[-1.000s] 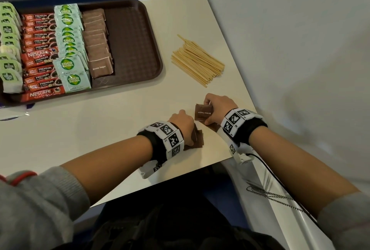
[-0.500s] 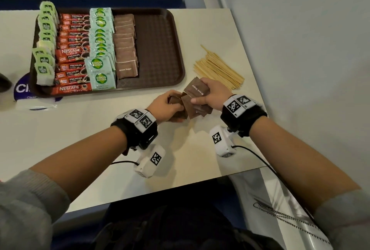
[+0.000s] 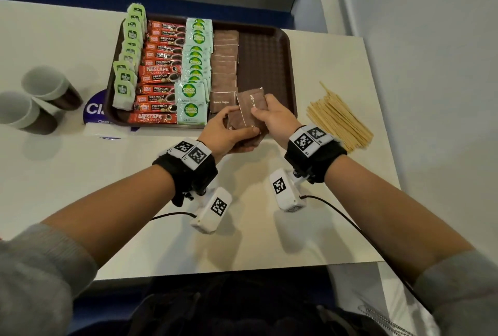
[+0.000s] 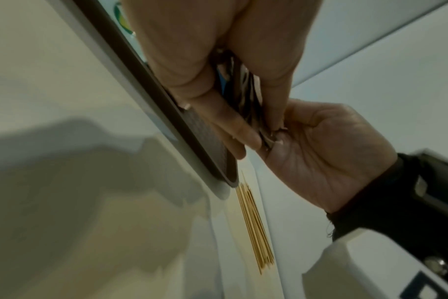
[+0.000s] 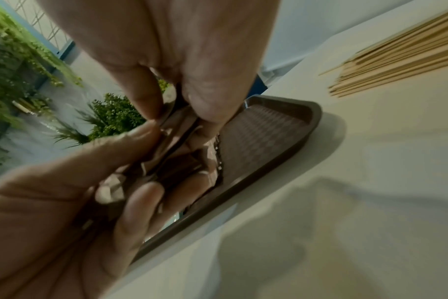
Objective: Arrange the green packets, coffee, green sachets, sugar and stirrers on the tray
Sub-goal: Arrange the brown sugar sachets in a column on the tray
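Both hands hold a small stack of brown sugar packets [image 3: 249,114] just above the near edge of the brown tray [image 3: 265,61]. My left hand [image 3: 229,136] cups the stack from below. My right hand [image 3: 269,117] pinches the top packet. The tray carries rows of green packets [image 3: 129,55], red coffee sticks [image 3: 159,71], green sachets [image 3: 194,71] and brown sugar packets [image 3: 223,66]. Its right part is bare. Wooden stirrers [image 3: 338,120] lie in a pile on the table to the right of the tray. In the wrist views the stack [image 4: 251,101] [image 5: 171,161] sits between fingers of both hands.
Two paper cups [image 3: 40,98] lie on their sides at the table's left, beside a white and blue pack [image 3: 99,120] partly under the tray. A grey wall runs along the right. The white table [image 3: 80,187] ends just before my body.
Both hands lifted the sugar packets off the near table edge and carried them forward and left to the tray's near edge. The head view swung left, which brought the cups into sight.
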A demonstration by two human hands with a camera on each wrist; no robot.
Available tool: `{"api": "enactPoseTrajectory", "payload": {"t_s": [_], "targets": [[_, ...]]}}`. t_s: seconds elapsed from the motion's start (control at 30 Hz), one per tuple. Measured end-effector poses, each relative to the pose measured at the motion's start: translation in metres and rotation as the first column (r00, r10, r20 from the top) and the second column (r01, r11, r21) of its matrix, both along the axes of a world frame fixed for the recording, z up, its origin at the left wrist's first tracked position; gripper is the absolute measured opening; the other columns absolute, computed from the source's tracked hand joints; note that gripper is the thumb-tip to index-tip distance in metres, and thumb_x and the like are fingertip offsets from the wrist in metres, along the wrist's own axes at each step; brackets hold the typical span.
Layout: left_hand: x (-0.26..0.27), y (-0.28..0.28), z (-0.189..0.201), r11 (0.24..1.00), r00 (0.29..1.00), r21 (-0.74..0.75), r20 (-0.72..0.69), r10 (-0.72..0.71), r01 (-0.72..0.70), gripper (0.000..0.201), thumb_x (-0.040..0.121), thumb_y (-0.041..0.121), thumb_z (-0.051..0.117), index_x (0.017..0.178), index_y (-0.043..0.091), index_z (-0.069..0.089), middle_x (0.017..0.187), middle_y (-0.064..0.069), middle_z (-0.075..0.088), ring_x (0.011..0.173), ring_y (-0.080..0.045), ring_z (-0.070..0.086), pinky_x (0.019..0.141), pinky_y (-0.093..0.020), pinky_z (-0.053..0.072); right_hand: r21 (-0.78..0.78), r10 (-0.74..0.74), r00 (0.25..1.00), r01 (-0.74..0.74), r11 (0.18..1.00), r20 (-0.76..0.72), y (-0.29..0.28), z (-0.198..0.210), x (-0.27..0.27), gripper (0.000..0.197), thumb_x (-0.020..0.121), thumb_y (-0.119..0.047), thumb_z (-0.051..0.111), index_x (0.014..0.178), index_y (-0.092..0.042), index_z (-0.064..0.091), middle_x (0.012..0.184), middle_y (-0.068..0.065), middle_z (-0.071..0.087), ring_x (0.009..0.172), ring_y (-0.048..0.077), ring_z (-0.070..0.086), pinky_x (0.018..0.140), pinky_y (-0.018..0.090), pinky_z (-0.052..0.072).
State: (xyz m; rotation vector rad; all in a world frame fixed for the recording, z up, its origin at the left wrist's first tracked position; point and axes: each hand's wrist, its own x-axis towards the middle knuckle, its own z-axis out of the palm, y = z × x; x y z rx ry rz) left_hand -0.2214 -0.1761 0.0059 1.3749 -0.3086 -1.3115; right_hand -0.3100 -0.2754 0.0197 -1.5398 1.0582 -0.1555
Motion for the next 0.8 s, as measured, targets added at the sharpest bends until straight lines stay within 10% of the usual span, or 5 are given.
{"api": "enactPoseTrajectory", "payload": {"t_s": [0.3,0.5,0.8], "targets": [[0.048,0.009,0.007,0.997,0.996,-0.019,-0.046,0.077,-0.078,0.036,0.084,-0.008,0.063,0.109,0.015,0.051,0.084,-0.012,0.067,0.053,-0.02,0.068,0.051,-0.024,0.057,-0.204,0.05,0.999,-0.052,0.977,-0.014,0.003,0.013,0.047,0.012,0.096,-0.023,0.05,0.098,-0.012,0.055,0.096,0.002,0.06,0.083,0.011,0.055,0.069,0.019,0.04],[0.067,0.006,0.003,0.994,0.994,-0.034,0.035,0.103,-0.102,0.037,0.078,-0.002,0.072,0.108,0.014,0.056,0.104,0.002,0.066,0.074,-0.023,0.069,0.052,-0.028,0.058,-0.058,-0.048,0.998,0.05,0.997,0.04,0.013,0.004,0.075,0.024,0.097,-0.021,0.047,0.117,-0.01,0.053,0.115,0.01,0.063,0.107,0.025,0.059,0.1,0.042,0.045],[0.098,0.006,0.0,0.994,0.99,-0.014,0.09,0.106,-0.105,0.028,0.082,0.007,0.072,0.099,0.022,0.056,0.128,-0.002,0.058,0.064,-0.017,0.069,0.048,-0.024,0.054,-0.117,-0.072,0.996,0.078,0.99,0.056,0.005,0.003,0.083,0.024,0.082,-0.016,0.069,0.098,0.002,0.065,0.091,0.016,0.068,0.082,0.024,0.064,0.086,0.045,0.052]]}}
